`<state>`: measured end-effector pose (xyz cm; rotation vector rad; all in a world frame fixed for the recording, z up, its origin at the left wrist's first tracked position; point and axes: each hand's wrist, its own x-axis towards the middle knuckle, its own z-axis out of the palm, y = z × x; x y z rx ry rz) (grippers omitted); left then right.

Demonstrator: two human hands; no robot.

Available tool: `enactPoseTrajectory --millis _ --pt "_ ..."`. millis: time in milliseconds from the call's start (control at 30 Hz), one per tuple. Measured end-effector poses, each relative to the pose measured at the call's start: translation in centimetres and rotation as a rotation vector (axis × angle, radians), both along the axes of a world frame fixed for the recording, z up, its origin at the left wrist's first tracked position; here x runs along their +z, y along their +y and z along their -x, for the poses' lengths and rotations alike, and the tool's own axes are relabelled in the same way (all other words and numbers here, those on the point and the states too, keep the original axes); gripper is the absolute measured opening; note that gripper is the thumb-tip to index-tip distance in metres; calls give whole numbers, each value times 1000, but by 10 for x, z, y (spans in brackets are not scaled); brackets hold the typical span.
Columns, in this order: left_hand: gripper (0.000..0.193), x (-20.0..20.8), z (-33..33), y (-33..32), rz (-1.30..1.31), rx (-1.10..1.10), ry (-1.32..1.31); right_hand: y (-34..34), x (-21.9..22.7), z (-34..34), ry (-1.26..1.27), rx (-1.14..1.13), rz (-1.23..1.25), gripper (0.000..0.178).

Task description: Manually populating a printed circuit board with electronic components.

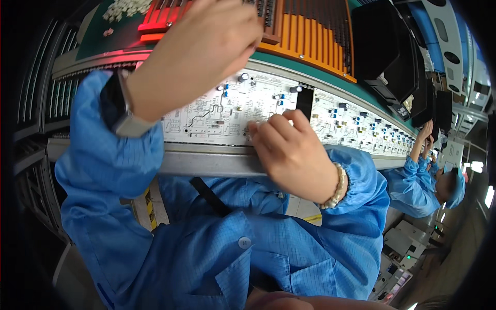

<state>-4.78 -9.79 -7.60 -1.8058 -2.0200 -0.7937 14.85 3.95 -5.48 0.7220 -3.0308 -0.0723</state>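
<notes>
My left hand (222, 39) is raised over the far side of the bench, in front of slotted component racks, its fingers mostly hidden behind the hand. Below it lies a white circuit board (201, 121) with printed tracks and several blue and black parts standing on it. My right hand (289, 147) is closed at the near right part of this board, fingertips curled together by its surface. Whatever they pinch, if anything, is too small or hidden to make out. A black capacitor (243, 77) stands near the board's far edge.
An orange rack (310, 41) and a red-lit rack (155, 23) line the far side. White small parts (126, 9) lie in a heap at far left. More boards (356, 126) continue rightward along the metal rail (212, 163). A black bin (385, 51) and a co-worker (421, 186) are at right.
</notes>
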Motion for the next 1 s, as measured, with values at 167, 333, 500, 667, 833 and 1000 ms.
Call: enactPoseTrajectory --millis 167,333,500,667,833,1000 --pt "16 -4 -24 -21 184 -98 -67 47 20 9 155 -192 116 35" --pt "9 -7 -37 -22 240 -184 -84 142 44 28 356 -384 -267 15" --pt "19 -12 -40 -23 330 -189 -141 166 12 34 322 -345 -350 10" --pt "12 -12 -40 -23 259 -146 -93 166 6 35 324 -382 -348 8" --pt "14 -13 -40 -24 263 -125 -143 163 8 37 283 -390 -359 6" --pt "16 -18 -38 -23 265 -115 -157 162 7 38 283 -396 -365 7"
